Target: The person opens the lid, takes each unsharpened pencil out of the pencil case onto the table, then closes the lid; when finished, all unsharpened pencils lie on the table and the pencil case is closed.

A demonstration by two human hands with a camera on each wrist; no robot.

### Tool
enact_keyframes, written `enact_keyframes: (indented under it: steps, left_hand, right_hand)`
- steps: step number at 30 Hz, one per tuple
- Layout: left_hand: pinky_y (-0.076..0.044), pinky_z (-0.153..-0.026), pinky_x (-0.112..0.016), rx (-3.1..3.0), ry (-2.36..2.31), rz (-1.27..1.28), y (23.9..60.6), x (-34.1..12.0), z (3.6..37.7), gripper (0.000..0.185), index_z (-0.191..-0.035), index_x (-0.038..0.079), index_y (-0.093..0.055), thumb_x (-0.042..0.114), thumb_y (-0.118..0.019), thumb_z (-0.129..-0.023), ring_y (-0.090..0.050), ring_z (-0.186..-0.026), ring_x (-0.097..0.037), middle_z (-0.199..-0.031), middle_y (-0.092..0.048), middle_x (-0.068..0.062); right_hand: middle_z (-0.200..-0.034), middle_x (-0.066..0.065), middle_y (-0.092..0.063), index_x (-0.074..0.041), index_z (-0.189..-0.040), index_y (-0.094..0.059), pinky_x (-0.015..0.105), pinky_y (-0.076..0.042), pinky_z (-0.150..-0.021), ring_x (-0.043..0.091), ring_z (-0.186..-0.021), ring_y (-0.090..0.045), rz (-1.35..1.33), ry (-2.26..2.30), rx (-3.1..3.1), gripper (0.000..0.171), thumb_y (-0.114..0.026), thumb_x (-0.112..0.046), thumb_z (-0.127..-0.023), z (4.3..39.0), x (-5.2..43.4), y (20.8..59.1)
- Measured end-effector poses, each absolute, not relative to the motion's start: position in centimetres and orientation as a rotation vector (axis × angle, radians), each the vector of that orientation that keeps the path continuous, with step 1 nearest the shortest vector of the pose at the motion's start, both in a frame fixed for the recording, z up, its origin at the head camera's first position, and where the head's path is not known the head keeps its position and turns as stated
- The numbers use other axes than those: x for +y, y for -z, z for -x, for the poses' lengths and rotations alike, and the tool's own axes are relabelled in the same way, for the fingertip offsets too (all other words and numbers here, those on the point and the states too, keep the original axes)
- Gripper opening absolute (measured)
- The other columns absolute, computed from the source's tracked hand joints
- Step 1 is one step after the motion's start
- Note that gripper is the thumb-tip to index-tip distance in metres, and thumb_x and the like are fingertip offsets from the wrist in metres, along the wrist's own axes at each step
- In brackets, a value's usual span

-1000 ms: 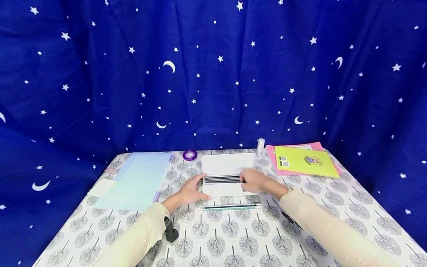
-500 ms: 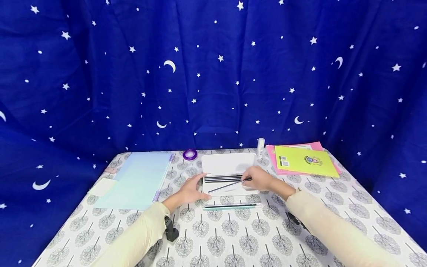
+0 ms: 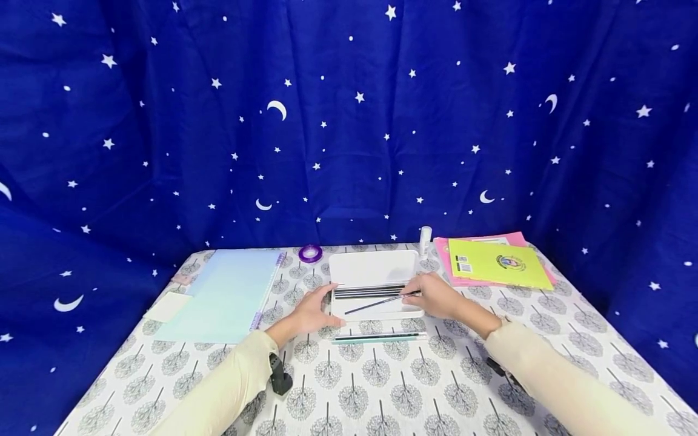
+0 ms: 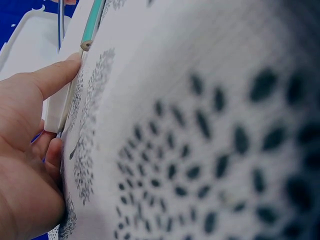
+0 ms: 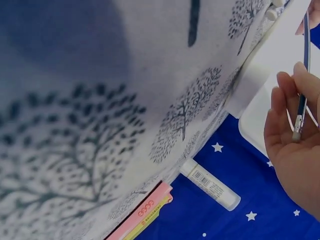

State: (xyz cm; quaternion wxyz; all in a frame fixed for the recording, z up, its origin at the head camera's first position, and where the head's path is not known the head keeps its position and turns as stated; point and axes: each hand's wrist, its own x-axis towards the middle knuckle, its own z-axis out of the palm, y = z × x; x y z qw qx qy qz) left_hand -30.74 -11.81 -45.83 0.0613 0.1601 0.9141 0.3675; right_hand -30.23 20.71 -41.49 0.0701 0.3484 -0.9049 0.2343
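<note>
A white pencil case [image 3: 374, 268] lies with its lid folded back in the middle of the table. My left hand [image 3: 309, 312] holds the case's left end, thumb at the near edge and fingers toward the far side. Over the case, my right hand [image 3: 435, 295] pinches a dark blue pencil [image 3: 373, 305] near its eraser end, and the pencil slants down to the left. The eraser tip shows beside the palm in the right wrist view. Several dark pencils [image 3: 360, 293] lie side by side in the case. In front rest a black pencil [image 3: 376, 335] and a teal pencil [image 3: 376, 341].
Behind the case are a purple tape roll [image 3: 310, 253] and a white glue stick [image 3: 425, 241]. A light blue notebook [image 3: 218, 297] and a pale paper pad [image 3: 166, 307] lie left. Yellow [image 3: 491, 260] and pink books [image 3: 444, 251] are stacked at right.
My right hand has drawn one pencil out of the row in the case and moved slightly right with it. The left hand has stayed at the case's left end.
</note>
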Motion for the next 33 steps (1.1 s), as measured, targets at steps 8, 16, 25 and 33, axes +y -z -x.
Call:
enact_keyframes:
  steps: [8,16,25,33]
  left_hand:
    - [-0.032,-0.110,-0.062,2.761,-1.115,-0.466,45.9,-12.0,30.8,0.102,-0.154,0.024,-0.035,0.041,-0.088,-0.069,-0.040,-0.135,-0.035,-0.156,-0.037,-0.011]
    - [-0.031,-0.110,-0.063,2.748,-1.116,-0.450,46.0,-11.8,30.7,0.101,-0.155,0.025,-0.034,0.034,-0.088,-0.070,-0.040,-0.135,-0.034,-0.155,-0.038,-0.010]
    - [-0.032,-0.110,-0.063,2.742,-1.113,-0.475,46.2,-11.7,30.6,0.102,-0.155,0.024,-0.034,0.043,-0.087,-0.069,-0.041,-0.134,-0.035,-0.155,-0.039,-0.011]
    - [-0.031,-0.111,-0.063,2.759,-1.122,-0.481,46.0,-11.7,30.7,0.102,-0.154,0.023,-0.035,0.041,-0.088,-0.069,-0.041,-0.134,-0.036,-0.155,-0.039,-0.012]
  right_hand:
    - [-0.095,0.006,-0.075,-0.002,-0.098,-0.077,0.029,-0.058,-0.072,0.014,-0.081,-0.065,-0.997,-0.916,-2.747,0.013,-0.074,-0.009,-0.088,29.0,21.2,41.7]
    - [-0.094,0.003,-0.075,-0.004,-0.097,-0.077,0.023,-0.056,-0.071,0.005,-0.078,-0.063,-1.042,-1.041,-2.759,0.012,-0.075,-0.009,-0.086,27.5,20.8,41.8]
    - [-0.091,0.002,-0.075,-0.003,-0.097,-0.077,0.025,-0.055,-0.070,0.003,-0.072,-0.060,-1.079,-1.029,-2.767,0.010,-0.071,-0.007,-0.089,26.2,20.2,42.2]
    - [-0.092,0.004,-0.075,-0.001,-0.099,-0.077,0.025,-0.052,-0.065,0.002,-0.065,-0.055,-1.102,-0.939,-2.774,0.012,-0.070,-0.004,-0.089,25.5,19.9,42.2]
